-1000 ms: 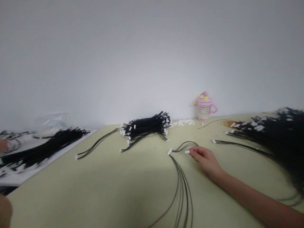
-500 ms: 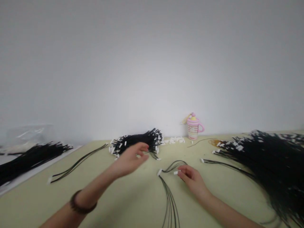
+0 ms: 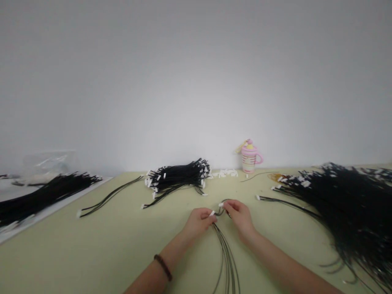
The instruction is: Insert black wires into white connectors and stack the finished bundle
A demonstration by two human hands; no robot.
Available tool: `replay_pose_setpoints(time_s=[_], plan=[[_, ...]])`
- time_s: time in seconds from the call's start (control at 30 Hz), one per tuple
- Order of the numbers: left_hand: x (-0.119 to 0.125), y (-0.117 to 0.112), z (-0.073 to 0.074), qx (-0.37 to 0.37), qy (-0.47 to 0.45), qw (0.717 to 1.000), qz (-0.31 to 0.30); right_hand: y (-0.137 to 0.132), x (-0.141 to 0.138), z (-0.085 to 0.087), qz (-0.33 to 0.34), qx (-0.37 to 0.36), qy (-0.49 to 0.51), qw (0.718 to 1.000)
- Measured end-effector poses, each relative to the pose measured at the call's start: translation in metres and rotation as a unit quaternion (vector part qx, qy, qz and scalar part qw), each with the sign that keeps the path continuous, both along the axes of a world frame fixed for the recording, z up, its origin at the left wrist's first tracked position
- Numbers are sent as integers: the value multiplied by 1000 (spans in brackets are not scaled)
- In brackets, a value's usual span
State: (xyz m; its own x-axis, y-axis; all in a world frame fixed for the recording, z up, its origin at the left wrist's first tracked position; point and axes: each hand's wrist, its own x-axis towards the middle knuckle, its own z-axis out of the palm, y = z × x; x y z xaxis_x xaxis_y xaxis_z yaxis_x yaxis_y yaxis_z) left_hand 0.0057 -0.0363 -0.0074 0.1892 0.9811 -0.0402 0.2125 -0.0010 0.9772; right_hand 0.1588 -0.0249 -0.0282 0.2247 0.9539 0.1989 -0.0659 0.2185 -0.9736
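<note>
My left hand (image 3: 200, 220), with a dark bracelet on its wrist, pinches a white connector (image 3: 212, 213). Thin black wires (image 3: 226, 253) hang from that connector down to the table's near edge. Close by on the right, the fingers of my right hand (image 3: 239, 214) are closed on a second white connector (image 3: 221, 205). A short loop of black wires (image 3: 219, 213) runs between the two hands. Parts of both connectors are hidden behind the fingertips.
A pile of black wire harnesses (image 3: 180, 175) and loose white connectors (image 3: 225, 173) lie at the back. A pink cup (image 3: 248, 159) stands beside them. Large black wire bundles lie at right (image 3: 343, 212) and left (image 3: 55, 192). One separate harness (image 3: 113, 194) lies left of the pile.
My left hand has come from the pile to the white connector at centre and taken hold of it. My right hand has shifted slightly up and left with its connector. The view has tilted a little.
</note>
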Motion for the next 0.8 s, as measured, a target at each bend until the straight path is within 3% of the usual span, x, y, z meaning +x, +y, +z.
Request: replay_pose_setpoints(time_s=[0.1,0.2,0.37,0.5,0.8], plan=[[-1,-9,11,-84,-96,992,-7,-7,-12,12,-32,11,24,999],[-7,-10,21,-150,-188,970,30,-18,-11,31,-19,27,29,999],[-8,-15,24,-182,-255,946,80,-38,12,53,-15,32,39,999],[2,-24,18,-186,-247,950,40,-41,21,49,10,13,68,998],[1,-25,17,-174,-256,951,-27,-48,1,35,73,-46,68,994]])
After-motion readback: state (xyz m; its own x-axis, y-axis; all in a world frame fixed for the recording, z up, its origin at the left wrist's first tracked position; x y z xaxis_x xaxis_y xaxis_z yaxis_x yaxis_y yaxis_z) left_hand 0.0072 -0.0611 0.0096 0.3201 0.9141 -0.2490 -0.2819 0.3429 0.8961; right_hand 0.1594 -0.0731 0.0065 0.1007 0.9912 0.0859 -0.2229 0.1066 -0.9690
